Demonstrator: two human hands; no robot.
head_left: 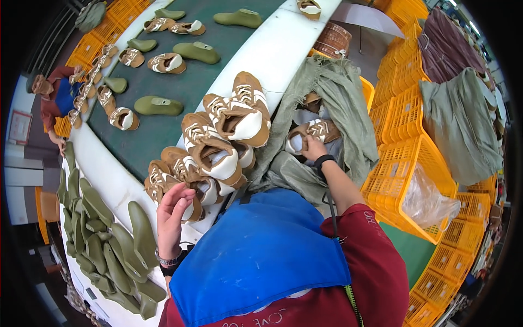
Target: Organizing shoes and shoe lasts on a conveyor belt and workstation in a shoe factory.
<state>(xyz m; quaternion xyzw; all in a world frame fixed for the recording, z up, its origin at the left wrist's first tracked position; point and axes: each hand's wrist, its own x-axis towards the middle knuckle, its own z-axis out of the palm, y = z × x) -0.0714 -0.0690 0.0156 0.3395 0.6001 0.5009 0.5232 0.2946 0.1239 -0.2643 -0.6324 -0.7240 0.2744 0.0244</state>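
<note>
My right hand (pixel 313 148) grips a brown-and-white sneaker (pixel 326 131) by its collar, inside a yellow crate lined with grey-green cloth (pixel 357 109). Parts of other shoes show deeper among the folds. My left hand (pixel 172 215) is raised by the table edge with fingers loosely extended and nothing in it. Just beyond it, several brown sneakers with white laces and white heels (pixel 220 158) are piled on the white table border (pixel 245 54). Whether the left fingertips touch the nearest shoe, I cannot tell.
Green shoe lasts (pixel 158 106) and more sneakers (pixel 166 63) lie on the green belt (pixel 218 41). A heap of lasts (pixel 117 250) is at the left. A co-worker (pixel 54 101) stands across at the far left. Stacked yellow crates (pixel 406 114) line the right, some draped with cloth (pixel 463 131).
</note>
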